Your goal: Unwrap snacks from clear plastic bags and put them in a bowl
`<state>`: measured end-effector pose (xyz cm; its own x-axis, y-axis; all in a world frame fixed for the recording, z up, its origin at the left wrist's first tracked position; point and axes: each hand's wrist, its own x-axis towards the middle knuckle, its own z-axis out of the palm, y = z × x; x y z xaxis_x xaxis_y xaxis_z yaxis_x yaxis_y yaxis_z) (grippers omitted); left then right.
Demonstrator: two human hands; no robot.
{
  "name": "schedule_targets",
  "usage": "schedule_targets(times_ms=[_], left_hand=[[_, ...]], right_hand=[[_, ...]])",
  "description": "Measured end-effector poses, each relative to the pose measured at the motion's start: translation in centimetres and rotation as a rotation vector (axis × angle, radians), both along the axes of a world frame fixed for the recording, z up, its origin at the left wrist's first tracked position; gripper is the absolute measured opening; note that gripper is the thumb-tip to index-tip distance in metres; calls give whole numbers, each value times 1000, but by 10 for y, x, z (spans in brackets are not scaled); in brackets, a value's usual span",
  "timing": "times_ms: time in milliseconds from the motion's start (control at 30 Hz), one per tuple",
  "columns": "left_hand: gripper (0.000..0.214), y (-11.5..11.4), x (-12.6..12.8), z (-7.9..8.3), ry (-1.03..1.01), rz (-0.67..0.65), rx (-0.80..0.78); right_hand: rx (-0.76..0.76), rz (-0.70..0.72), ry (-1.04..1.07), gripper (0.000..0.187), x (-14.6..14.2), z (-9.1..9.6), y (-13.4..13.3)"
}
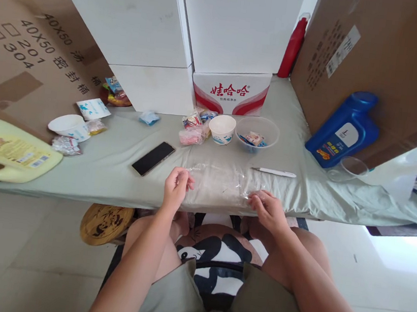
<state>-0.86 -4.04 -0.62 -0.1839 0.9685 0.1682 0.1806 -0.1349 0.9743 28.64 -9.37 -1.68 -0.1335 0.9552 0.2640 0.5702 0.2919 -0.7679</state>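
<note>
1. The left hand (177,185) is curled at the near edge of the table, thumb and fingertips pinched on the left end of a thin, crinkled clear plastic bag (221,178).
2. The right hand (267,208) lies low, palm down, its fingers pinching the right end of the same bag.
3. The bag lies flat on the table between the two hands, just inside the front edge. Both forearms reach forward over the person's bare knees.
4. Beyond the bag are one black smartphone (153,158), to the left, and one slim white pen (273,172), to the right.
5. Farther back stand one white paper cup (222,128) and one clear plastic bowl (269,129) holding wrapped snacks. More wrapped snacks lie beside the cup.
6. There are two jugs: a blue plastic jug (344,130) on the right and a pale yellow plastic jug (5,150) lying on the left. One red bottle (292,47) stands at the back.
7. The table is covered with a grey-green cloth (115,164). White boxes and brown cardboard line the back, and the floor is pale tile.
</note>
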Motion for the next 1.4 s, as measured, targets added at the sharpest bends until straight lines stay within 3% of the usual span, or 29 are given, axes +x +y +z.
schedule_targets(times_ms=[233,500,667,867,1100,1200,1400], left_hand=[[31,4,4,-8,198,-63,-150],[25,2,5,-9,236,-133,-224],[19,2,5,-7,393,-106,-216],[14,9,11,-8,494,-8,-101],[21,14,18,-11,128,-181,8],[24,15,20,-12,67,-197,-38],[19,28,28,-13,414,-75,-83]], right_hand=[[-154,-350,97,28,-2,-5,5],[-104,-455,89,27,5,0,4],[-31,-571,-118,28,11,-11,7],[66,-606,-344,32,14,-24,7],[87,-518,-391,51,11,-26,5],[75,-496,-410,55,11,-27,4],[90,-419,-466,61,9,-27,2]])
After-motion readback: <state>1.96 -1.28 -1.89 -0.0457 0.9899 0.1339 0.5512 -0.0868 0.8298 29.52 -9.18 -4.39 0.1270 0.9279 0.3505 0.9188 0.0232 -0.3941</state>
